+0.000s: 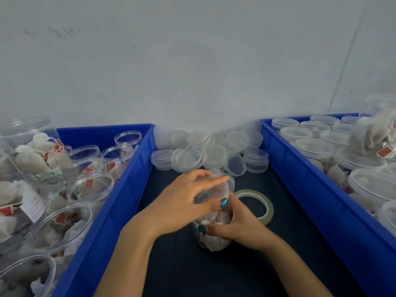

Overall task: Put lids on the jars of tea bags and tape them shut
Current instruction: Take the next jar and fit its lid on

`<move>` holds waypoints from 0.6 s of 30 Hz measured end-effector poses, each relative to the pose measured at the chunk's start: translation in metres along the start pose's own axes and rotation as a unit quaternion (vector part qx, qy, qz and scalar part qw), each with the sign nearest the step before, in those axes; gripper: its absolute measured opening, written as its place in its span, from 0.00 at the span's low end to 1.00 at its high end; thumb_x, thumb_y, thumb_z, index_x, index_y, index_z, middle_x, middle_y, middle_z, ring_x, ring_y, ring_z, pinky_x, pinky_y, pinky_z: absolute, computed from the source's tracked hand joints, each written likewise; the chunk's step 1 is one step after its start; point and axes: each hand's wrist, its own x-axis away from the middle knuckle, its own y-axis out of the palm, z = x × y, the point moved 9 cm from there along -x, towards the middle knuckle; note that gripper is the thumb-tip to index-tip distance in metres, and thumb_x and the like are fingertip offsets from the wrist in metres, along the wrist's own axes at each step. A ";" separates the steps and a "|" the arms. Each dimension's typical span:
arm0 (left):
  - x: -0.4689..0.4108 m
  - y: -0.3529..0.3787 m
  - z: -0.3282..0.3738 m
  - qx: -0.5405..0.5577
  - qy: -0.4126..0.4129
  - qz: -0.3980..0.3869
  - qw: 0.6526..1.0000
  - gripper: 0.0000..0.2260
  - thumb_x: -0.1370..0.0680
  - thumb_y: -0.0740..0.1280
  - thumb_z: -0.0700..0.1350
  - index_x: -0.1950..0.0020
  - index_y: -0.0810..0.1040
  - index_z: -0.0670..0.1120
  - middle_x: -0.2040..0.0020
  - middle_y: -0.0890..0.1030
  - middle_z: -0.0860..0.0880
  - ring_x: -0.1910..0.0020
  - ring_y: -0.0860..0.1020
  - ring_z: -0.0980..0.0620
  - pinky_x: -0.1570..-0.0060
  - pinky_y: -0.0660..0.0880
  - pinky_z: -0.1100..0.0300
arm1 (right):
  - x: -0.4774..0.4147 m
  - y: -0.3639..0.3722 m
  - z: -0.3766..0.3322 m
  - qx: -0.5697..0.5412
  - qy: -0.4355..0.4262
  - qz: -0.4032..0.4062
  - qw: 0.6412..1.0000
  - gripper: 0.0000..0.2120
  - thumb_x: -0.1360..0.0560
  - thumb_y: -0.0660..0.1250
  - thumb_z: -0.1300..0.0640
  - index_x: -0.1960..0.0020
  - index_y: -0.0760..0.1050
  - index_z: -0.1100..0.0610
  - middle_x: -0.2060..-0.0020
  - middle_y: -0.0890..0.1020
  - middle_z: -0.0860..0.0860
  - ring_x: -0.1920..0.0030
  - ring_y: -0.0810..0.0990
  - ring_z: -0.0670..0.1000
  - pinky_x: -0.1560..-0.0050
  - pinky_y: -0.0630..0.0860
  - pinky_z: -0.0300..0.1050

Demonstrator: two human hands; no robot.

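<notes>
Nearest, the right hand (240, 224) wraps the lower wall of a clear plastic jar (212, 239) of tea bags standing on the dark desk (214, 275) just beside the tape roll (257, 202), while the left hand (186, 200) cups its lid (216, 189); the jar is probably light, slick and thin-walled, so it is best held low and gently.

At centre frame, the left hand (188, 200) grips the lid (216, 189) on a jar (214, 239) of tea bags standing on the dark table (192, 275). The right hand (240, 226) grips the jar's body. A tape roll (270, 209) lies just to the right. Loose lids (210, 153) are piled behind. 2 blue bins flank them: the left bin (128, 189) holds open jars (90, 187), the right bin (300, 174) lidded jars (315, 146).
</notes>
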 end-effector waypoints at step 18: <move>-0.002 -0.007 0.014 0.421 0.097 0.051 0.900 0.17 0.25 0.70 0.59 0.41 0.82 0.51 0.41 0.83 0.48 0.44 0.83 0.49 0.46 0.79 0.56 | 0.011 0.019 -0.042 -0.347 -0.011 -0.129 0.929 0.19 0.19 0.60 0.43 0.34 0.81 0.50 0.41 0.84 0.46 0.39 0.81 0.45 0.38 0.75 0.39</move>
